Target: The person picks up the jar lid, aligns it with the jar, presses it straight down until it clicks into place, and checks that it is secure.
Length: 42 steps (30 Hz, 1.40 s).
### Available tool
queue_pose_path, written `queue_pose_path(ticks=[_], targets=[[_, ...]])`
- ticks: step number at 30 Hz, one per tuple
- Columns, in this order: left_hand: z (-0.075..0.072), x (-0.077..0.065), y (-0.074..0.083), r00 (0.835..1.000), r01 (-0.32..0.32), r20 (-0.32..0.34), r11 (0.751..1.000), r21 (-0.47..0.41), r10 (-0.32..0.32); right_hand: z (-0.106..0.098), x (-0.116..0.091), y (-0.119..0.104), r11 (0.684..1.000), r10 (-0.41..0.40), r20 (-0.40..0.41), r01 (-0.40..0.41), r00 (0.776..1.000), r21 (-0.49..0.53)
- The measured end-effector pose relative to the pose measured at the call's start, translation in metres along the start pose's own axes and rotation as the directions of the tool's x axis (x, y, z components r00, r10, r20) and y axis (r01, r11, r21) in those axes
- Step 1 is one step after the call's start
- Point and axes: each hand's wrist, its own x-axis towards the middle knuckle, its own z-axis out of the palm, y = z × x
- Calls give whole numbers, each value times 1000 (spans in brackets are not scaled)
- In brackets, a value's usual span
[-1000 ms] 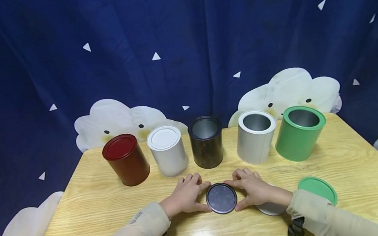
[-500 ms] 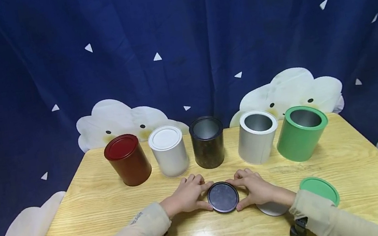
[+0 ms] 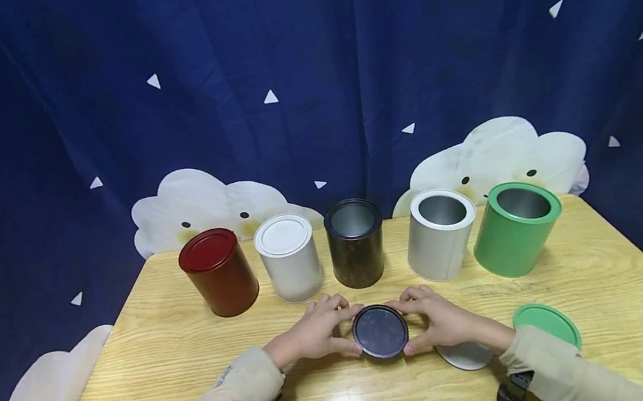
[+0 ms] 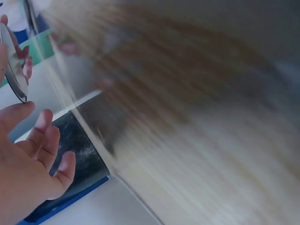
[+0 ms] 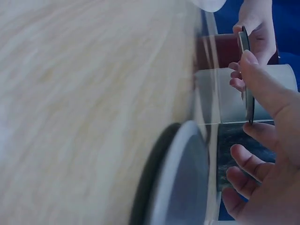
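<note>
Both hands hold a round black lid by its opposite edges, between thumb and index finger. My left hand pinches the left edge. The right edge sits in the pinch of my right hand. In the right wrist view the lid is raised off the tabletop and seen edge-on. The other fingers of the right hand are loosely bent, off the lid. Just beyond the hands stands an open black can. A grey-white lid lies partly hidden under the right wrist.
A red can and a white can, both lidded, stand at the left of the row. An open white can and an open green can stand right. A green lid lies on the wooden table.
The black lid has come up off the table and slightly toward the cans, with both hands keeping their pinch on it. The cans and other lids stay put.
</note>
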Motion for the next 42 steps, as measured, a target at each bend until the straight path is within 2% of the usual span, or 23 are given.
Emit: queue_pose_path(ticks=[4,10,13,17,19,23,26,29,35,42], targets=[[-2,-1,-1,998,-46,-55,999,-30,44,-4,-1,-1,999,-38,-36,39,999,21],[-6,0,-2,983,-98,-165,992,-75,85,-9,0,-5,998,-68,-80,68,994,-2],[-10,0,-4,963,-137,-246,986,-90,111,-12,2,-7,998,-68,-107,68,992,-6],[-12,1,-6,918,-228,-352,970,-85,185,-17,4,-9,999,-54,-136,54,989,-1],[-12,2,-5,906,-258,-369,962,-94,207,-19,4,-10,999,-43,-140,44,989,6],[-16,1,-3,915,-276,-343,950,-144,214,-22,4,-12,999,-33,-151,38,988,29],[-20,0,0,932,-258,-311,943,-211,185,-24,5,-13,998,-44,-167,51,985,37],[-23,0,1,937,-243,-309,941,-236,164,-28,9,-14,997,-60,-184,66,981,28],[-27,3,1,925,-242,-348,945,-221,155,-37,14,-18,997,-65,-210,72,975,25],[-31,4,4,913,-235,-385,946,-222,137,-45,16,-22,997,-63,-191,69,980,25]])
